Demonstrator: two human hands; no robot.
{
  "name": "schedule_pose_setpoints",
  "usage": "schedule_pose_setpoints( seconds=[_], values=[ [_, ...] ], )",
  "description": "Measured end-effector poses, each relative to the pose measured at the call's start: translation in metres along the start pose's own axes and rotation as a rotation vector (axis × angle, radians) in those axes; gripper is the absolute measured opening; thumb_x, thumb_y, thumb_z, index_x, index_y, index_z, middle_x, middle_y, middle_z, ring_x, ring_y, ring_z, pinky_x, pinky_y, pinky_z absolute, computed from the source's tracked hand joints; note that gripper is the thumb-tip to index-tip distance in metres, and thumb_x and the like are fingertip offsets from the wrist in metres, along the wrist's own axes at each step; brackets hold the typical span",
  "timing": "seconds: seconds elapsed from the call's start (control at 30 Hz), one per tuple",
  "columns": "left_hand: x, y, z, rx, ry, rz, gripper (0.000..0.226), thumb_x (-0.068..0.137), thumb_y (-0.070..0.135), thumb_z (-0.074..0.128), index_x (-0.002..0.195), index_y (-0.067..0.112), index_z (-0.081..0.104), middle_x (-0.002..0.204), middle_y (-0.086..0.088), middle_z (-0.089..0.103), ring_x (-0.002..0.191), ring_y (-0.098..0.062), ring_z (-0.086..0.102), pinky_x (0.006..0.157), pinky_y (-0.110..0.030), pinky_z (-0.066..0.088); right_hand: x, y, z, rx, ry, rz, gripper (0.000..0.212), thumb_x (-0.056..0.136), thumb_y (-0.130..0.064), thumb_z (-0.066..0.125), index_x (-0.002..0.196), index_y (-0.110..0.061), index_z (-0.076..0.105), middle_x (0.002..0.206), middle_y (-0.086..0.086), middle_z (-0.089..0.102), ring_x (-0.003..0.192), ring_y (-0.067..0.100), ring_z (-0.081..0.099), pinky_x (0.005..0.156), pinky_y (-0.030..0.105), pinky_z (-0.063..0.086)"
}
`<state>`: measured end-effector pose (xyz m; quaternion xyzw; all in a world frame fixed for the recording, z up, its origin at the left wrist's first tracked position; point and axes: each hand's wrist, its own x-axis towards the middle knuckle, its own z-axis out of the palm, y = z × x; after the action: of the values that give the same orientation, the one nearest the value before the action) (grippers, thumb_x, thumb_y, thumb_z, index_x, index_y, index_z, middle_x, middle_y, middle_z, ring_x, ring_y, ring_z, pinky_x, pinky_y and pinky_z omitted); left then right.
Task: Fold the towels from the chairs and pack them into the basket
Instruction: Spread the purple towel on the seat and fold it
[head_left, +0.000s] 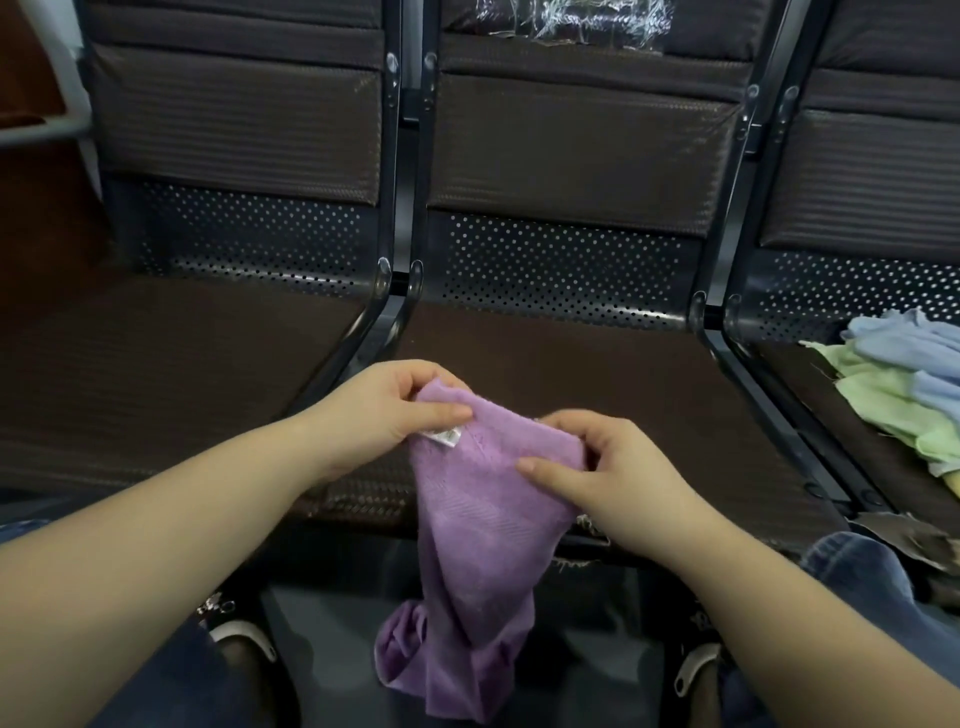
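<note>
- Forearms fill the near foreground, both reaching toward the middle chair (649, 415); jeans-clad knees sit below them.
- Chairs stand in a joined row of three, dark padded seats with perforated metal at the back; the middle seat is the likely folding surface.
- Purple towel (483, 525) hangs from both hands over the front edge of the middle seat, its lower end bunched near the floor between the feet.
- Pile (893, 384) of green and blue towels lies on the right seat, well apart from the hands, not yet folded.
- Left hand (395, 415) pinches the towel's top edge by the white label (444, 435), thumb on top.
- Right hand (618, 478) pinches the same edge further along, fingers curled round the cloth.
- To do this step well, I judge the hands should slide apart to the two corners, shake the cloth flat, then lay it on the seat.
- No basket is in view, so packing means looking elsewhere; the trailing end may brush the floor unless lifted.
</note>
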<state>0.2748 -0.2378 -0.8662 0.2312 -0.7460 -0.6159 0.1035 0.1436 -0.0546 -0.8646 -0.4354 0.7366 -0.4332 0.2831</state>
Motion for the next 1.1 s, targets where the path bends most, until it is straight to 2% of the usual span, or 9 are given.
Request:
schedule_pose_setpoints(
  seconds=[0.1, 0.27, 0.4, 0.5, 0.6, 0.8, 0.9, 1.0, 1.1],
  values=[
    [-0.007, 0.004, -0.011, 0.158, -0.007, 0.022, 0.027, 0.070, 0.015, 0.083, 0.086, 0.035, 0.074, 0.093, 0.009, 0.071, 0.092, -0.007, 0.065, 0.090, -0.030, 0.052, -0.004, -0.005, -0.009, -0.214, -0.043, -0.057, 0.018, 0.079, -0.034, 0.073, 0.070, -0.022, 0.065, 0.065, -0.015, 0.058, 0.058, -0.001, 0.050, 0.059, 0.018, 0.041],
    [-0.019, 0.011, -0.027, 0.468, 0.022, 0.084, 0.013, 0.072, 0.023, 0.080, 0.075, 0.033, 0.072, 0.077, 0.016, 0.070, 0.076, 0.005, 0.063, 0.071, -0.021, 0.048, -0.002, 0.000, -0.024, -0.499, -0.033, -0.119, 0.029, 0.075, -0.048, 0.072, 0.061, -0.025, 0.060, 0.093, -0.017, 0.058, 0.088, 0.003, 0.053, 0.077, 0.022, 0.043],
    [-0.022, 0.004, -0.048, 0.573, 0.123, 0.092, 0.010, 0.077, 0.029, 0.075, 0.070, 0.032, 0.069, 0.064, 0.015, 0.064, 0.067, -0.004, 0.056, 0.065, -0.031, 0.046, -0.007, 0.000, -0.023, -0.531, -0.187, -0.092, 0.028, 0.074, -0.044, 0.075, 0.071, -0.016, 0.072, 0.096, -0.016, 0.067, 0.087, 0.002, 0.058, 0.079, 0.026, 0.047],
    [-0.024, 0.000, -0.062, 0.630, 0.225, 0.077, 0.017, 0.079, 0.027, 0.074, 0.064, 0.024, 0.066, 0.057, 0.012, 0.060, 0.063, -0.007, 0.052, 0.061, -0.027, 0.039, -0.011, -0.001, -0.025, -0.612, -0.223, 0.042, 0.027, 0.072, -0.049, 0.075, 0.072, -0.023, 0.071, 0.078, -0.008, 0.069, 0.072, 0.006, 0.061, 0.071, 0.028, 0.051],
    [-0.025, -0.007, -0.073, 0.682, 0.285, 0.027, 0.021, 0.079, 0.028, 0.074, 0.064, 0.019, 0.063, 0.059, 0.008, 0.056, 0.062, -0.011, 0.050, 0.059, -0.028, 0.036, -0.011, 0.000, -0.039, -0.736, -0.229, 0.176, 0.030, 0.074, -0.048, 0.075, 0.061, -0.023, 0.062, 0.055, -0.007, 0.056, 0.054, 0.004, 0.050, 0.052, 0.017, 0.037],
    [-0.021, -0.022, -0.079, 0.766, 0.147, -0.210, 0.017, 0.080, 0.029, 0.074, 0.071, 0.016, 0.065, 0.069, -0.001, 0.063, 0.068, -0.016, 0.055, 0.061, -0.029, 0.040, -0.011, 0.017, -0.082, -0.839, -0.308, 0.370, 0.033, 0.079, -0.043, 0.072, 0.066, -0.016, 0.058, 0.056, -0.004, 0.047, 0.054, 0.008, 0.040, 0.053, 0.023, 0.031],
    [-0.024, -0.030, -0.082, 0.534, -0.082, -0.484, 0.031, 0.068, 0.031, 0.084, 0.078, 0.007, 0.066, 0.065, -0.004, 0.063, 0.059, -0.016, 0.057, 0.052, -0.026, 0.045, -0.021, 0.028, -0.100, -0.541, -0.266, 0.452, 0.039, 0.067, -0.051, 0.078, 0.073, -0.014, 0.066, 0.063, -0.007, 0.058, 0.060, 0.006, 0.049, 0.060, 0.019, 0.039],
    [-0.027, -0.034, -0.086, 0.356, -0.339, -0.660, 0.080, 0.038, 0.041, 0.095, 0.099, -0.003, 0.068, 0.087, -0.016, 0.070, 0.074, -0.021, 0.067, 0.059, -0.026, 0.055, -0.027, 0.051, -0.110, 0.113, -0.186, 0.570, 0.084, 0.028, -0.055, 0.092, 0.085, 0.000, 0.065, 0.077, 0.011, 0.062, 0.069, 0.017, 0.056, 0.061, 0.023, 0.051],
    [-0.024, -0.033, -0.089, 0.329, -0.438, -0.682, 0.081, 0.033, 0.038, 0.097, 0.099, -0.001, 0.069, 0.086, -0.013, 0.069, 0.070, -0.017, 0.066, 0.055, -0.022, 0.053, -0.029, 0.058, -0.114, 0.205, -0.247, 0.686, 0.066, 0.037, -0.042, 0.095, 0.082, -0.006, 0.062, 0.073, 0.012, 0.046, 0.058, 0.016, 0.044, 0.050, 0.024, 0.041]
  ],
)
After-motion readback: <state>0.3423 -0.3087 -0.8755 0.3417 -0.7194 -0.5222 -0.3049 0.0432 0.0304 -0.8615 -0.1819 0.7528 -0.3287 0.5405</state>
